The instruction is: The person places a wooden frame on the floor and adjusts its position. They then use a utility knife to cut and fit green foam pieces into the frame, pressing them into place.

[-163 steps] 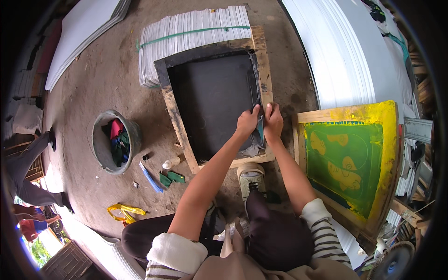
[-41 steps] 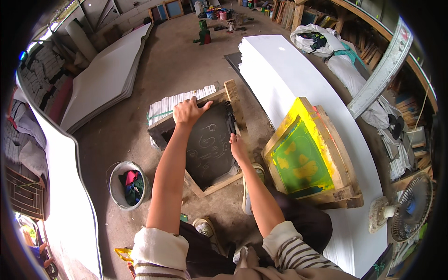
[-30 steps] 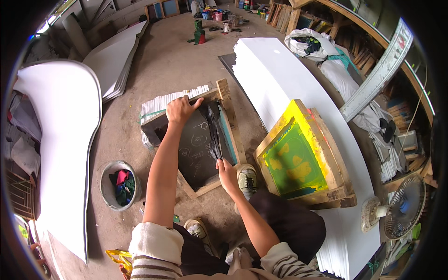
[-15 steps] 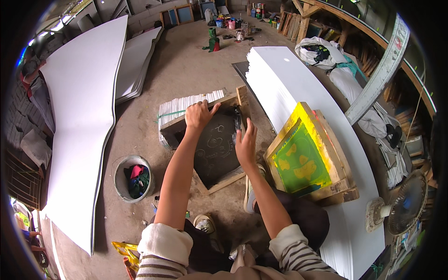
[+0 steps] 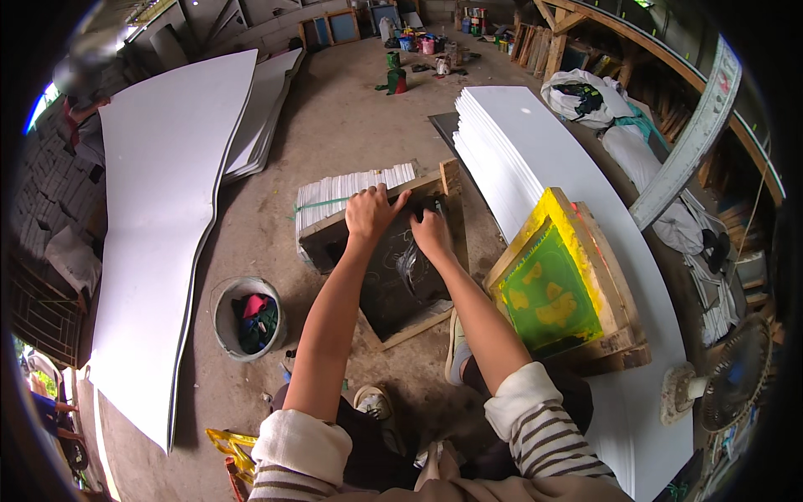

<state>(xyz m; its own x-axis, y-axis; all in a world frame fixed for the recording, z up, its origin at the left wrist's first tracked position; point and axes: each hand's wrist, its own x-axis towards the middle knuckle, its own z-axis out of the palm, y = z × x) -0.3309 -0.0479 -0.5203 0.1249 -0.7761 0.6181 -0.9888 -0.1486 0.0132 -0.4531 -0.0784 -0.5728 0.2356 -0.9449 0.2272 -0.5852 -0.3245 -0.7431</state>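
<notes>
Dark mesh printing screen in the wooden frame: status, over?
Left hand gripping far wooden frame edge. Right hand pressing on dark mesh screen. Yellow-green screen frame leaning alongside right, apart.

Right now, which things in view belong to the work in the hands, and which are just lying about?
In use:
left hand on the far edge of the dark wooden-framed screen
right hand pressing on its mesh
bundle of white sheets under it

Lying about:
yellow-green screen
bucket of rags
fan
paint cans

Concrete floor: bucket, white sheets, frames.
</notes>
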